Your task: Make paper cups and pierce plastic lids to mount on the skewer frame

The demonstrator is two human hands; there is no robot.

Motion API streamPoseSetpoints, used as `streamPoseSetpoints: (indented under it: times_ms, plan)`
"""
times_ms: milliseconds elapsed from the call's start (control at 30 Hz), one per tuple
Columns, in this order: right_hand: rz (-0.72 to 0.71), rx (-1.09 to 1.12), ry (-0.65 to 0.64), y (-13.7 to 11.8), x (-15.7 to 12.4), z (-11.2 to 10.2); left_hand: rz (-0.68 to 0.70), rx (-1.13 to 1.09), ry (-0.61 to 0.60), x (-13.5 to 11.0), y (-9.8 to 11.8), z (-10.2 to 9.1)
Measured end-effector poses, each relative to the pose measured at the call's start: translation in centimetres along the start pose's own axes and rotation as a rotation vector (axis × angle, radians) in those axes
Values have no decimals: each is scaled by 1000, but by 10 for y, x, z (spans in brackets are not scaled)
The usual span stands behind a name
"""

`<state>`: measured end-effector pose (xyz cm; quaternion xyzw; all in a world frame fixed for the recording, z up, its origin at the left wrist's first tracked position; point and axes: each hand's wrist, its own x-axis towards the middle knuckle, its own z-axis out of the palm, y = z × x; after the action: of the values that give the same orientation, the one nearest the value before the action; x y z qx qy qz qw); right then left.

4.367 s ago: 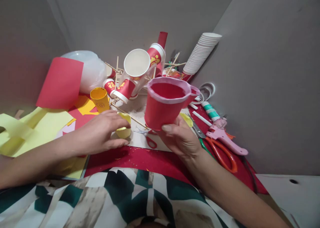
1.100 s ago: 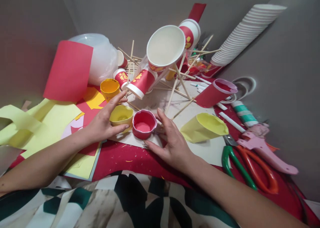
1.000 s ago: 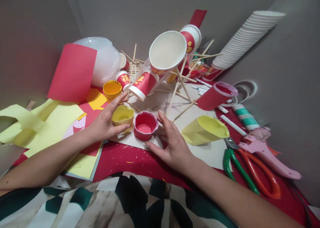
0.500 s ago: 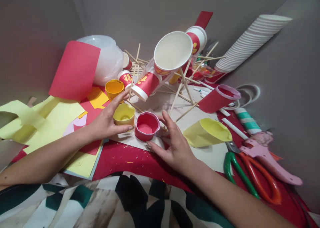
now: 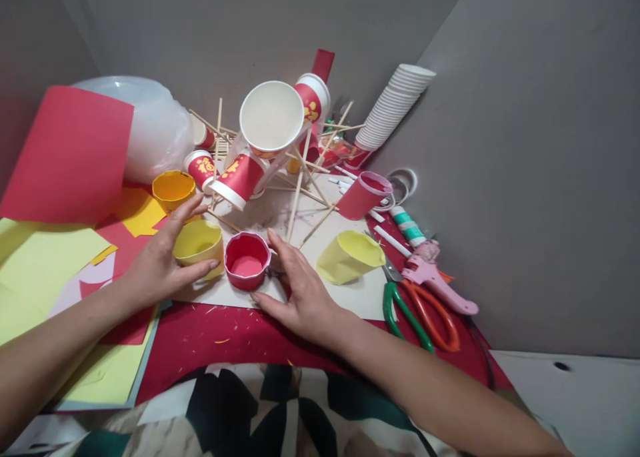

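Observation:
My left hand curls loosely round a short yellow paper cup standing on the white card, thumb and fingers touching its sides. Right beside it stands a short red paper cup. My right hand lies with spread fingers against the red cup's right side, thumb flat on the table. A pale yellow cup lies on its side to the right. A taller red cup with a pale rim lies tilted behind it.
A structure of red-and-white paper cups and wooden sticks rises behind. A stack of white cups leans on the right wall. Scissors and a pink glue gun lie right. Red paper, yellow sheets, an orange cup sit left.
Earlier my right hand held the tall red cup up; it now lies on the table and that hand rests by the short red cup. The view has since shifted left.

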<state>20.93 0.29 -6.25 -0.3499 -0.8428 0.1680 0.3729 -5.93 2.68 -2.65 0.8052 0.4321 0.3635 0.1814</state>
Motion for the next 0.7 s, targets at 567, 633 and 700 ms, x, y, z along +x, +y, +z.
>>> streamPoseSetpoints:
  times_ms: [567,633,700]
  plan:
    - [-3,-5,-64,0,-2,0,68,113,3,-4,-4,2]
    - [-11,2,-56,-1,-2,-1,76,111,4,-4,-4,1]
    - [-20,12,-50,-1,-1,-2,76,110,6,-4,-5,2]
